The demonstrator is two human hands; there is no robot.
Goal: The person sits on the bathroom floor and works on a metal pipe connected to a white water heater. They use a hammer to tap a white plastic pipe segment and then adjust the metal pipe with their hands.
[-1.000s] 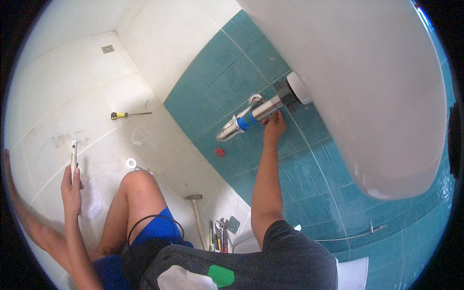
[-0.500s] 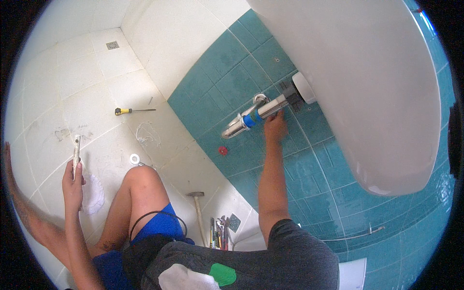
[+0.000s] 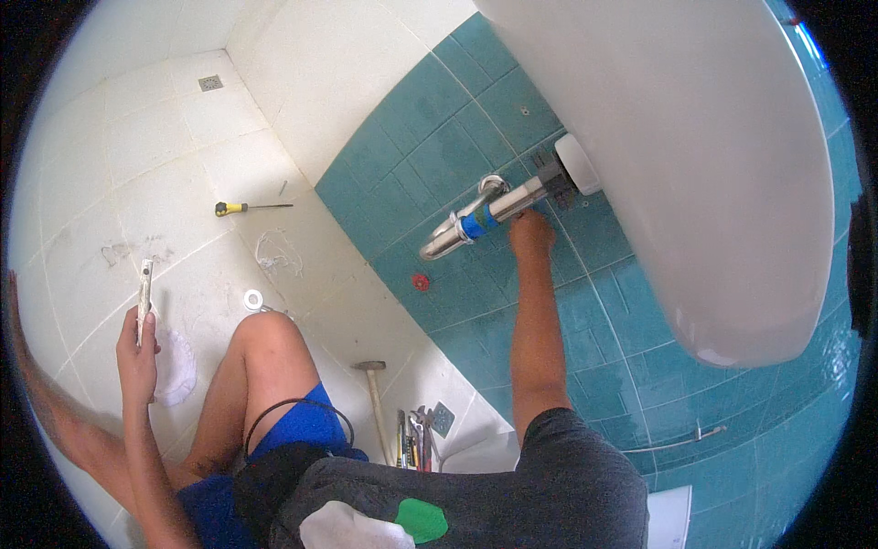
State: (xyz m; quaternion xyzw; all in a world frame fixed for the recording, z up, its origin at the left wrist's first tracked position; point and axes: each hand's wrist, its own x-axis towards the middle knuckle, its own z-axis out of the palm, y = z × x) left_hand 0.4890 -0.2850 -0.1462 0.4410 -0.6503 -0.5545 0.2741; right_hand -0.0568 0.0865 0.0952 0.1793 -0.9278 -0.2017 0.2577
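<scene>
From my view, the left hand (image 3: 137, 357) is closed around a pale bar-shaped tool (image 3: 145, 288) at the left of the frame. Right of centre, the right hand (image 3: 532, 238) is at the chrome pipe (image 3: 519, 200); I cannot tell its grip. A big white basin (image 3: 704, 183) hides the upper-right wall. The yellow-black screwdriver (image 3: 234, 209) lies at upper left; the hammer (image 3: 373, 393) is at lower centre.

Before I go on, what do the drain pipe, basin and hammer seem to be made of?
Drain pipe: probably chromed metal, perhaps plated plastic; silvery with bright reflections. Basin: likely glazed ceramic; white, smooth, softly glossy. Hammer: apparently wooden handle, matte and tan, with a dull, probably metal head.
</scene>
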